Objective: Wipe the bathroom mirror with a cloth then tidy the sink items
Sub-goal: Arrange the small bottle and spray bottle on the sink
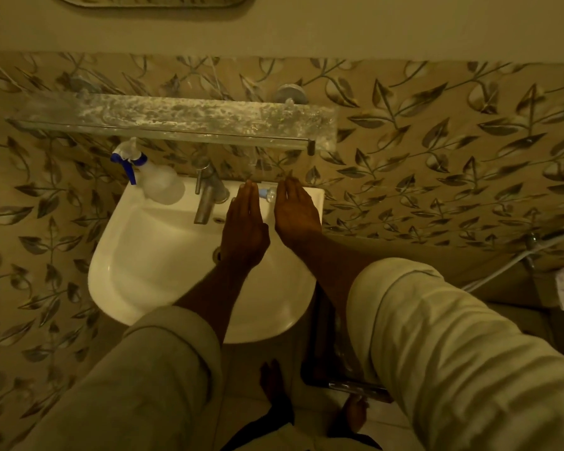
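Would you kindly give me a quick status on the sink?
Left hand and right hand open, flanking small blue-tipped item on white sink ledge. Clear blue-triggered spray bottle beside steel tap. No cloth visible.

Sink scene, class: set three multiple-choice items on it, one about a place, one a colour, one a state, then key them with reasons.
1. Where does the spray bottle stand?
A. On the sink's back left corner
B. On the glass shelf
C. On the floor

2. What colour is its trigger?
A. Red
B. Blue
C. Green

3. How are the hands?
A. Wringing a cloth
B. Turning the tap
C. Flat, open, side by side

Key: 1 A, it stands on the sink rim left of the tap. 2 B, the trigger shows blue. 3 C, left hand and right hand grip nothing.
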